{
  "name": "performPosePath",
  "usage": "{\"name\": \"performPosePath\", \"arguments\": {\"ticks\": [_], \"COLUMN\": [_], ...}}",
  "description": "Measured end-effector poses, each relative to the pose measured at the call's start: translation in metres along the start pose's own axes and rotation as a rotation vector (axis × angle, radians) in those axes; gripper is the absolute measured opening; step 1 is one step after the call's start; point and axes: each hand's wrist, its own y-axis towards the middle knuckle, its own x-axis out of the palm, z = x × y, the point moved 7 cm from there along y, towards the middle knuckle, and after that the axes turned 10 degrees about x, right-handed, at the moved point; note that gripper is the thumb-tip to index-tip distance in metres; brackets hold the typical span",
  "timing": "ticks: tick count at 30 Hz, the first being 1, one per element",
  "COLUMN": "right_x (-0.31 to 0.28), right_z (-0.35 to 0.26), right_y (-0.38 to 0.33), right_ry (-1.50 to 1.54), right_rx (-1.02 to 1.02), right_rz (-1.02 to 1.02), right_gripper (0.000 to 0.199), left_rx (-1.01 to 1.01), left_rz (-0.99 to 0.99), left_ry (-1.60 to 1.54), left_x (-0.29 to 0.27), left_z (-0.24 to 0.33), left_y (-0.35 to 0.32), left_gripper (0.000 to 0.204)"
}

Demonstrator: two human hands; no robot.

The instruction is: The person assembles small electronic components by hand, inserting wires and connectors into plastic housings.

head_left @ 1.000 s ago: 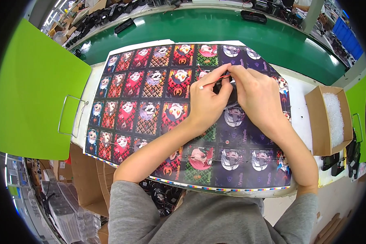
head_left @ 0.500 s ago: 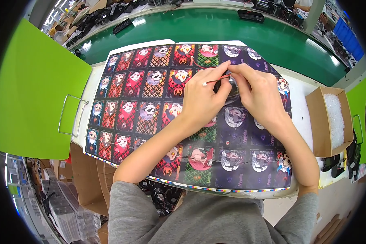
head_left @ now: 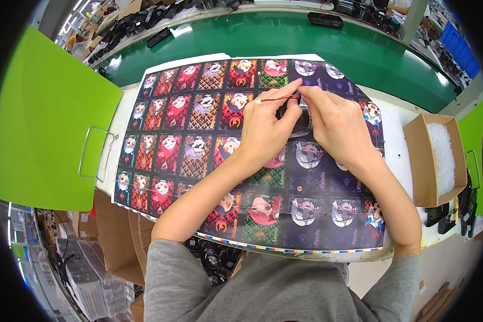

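Between my hands is a small glossy black part [head_left: 302,124], mostly covered by my fingers, so its exact kind is hidden. My left hand [head_left: 271,121] is closed on its left side, thumb and forefinger meeting near the top. Thin red and black wires [head_left: 278,99] run from there across my left fingers to a small white plug [head_left: 258,101]. My right hand [head_left: 335,121] grips the part from the right, fingertips pinched close to the left ones. Both hands are over a dark printed sheet [head_left: 236,185] with rows of cartoon character cards.
An open cardboard box [head_left: 425,140] of small clear pieces stands at the right. Beyond the sheet runs a green conveyor belt [head_left: 241,37] carrying black devices [head_left: 325,20]. A bright green panel [head_left: 48,123] with a wire handle [head_left: 86,153] rises at the left.
The wires and white plug have shifted up and left over my left hand. More of the black part shows beneath my fingers. The devices on the belt have slid slightly left.
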Motion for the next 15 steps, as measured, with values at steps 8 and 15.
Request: {"name": "performPosePath", "arguments": {"ticks": [8, 15], "right_x": [-0.0029, -0.0024], "right_z": [0.0037, 0.0033], "right_y": [0.0047, 0.0041], "right_ry": [0.204, 0.179], "right_rx": [0.082, 0.083], "right_rz": [-0.071, -0.031], "right_gripper": [0.015, 0.014], "left_rx": [0.053, 0.018], "left_rz": [-0.034, -0.027], "left_ry": [0.010, 0.033], "left_x": [-0.0009, -0.0005], "left_z": [0.0045, 0.0062], "left_y": [0.0021, 0.0037], "left_gripper": [0.026, 0.021]}}
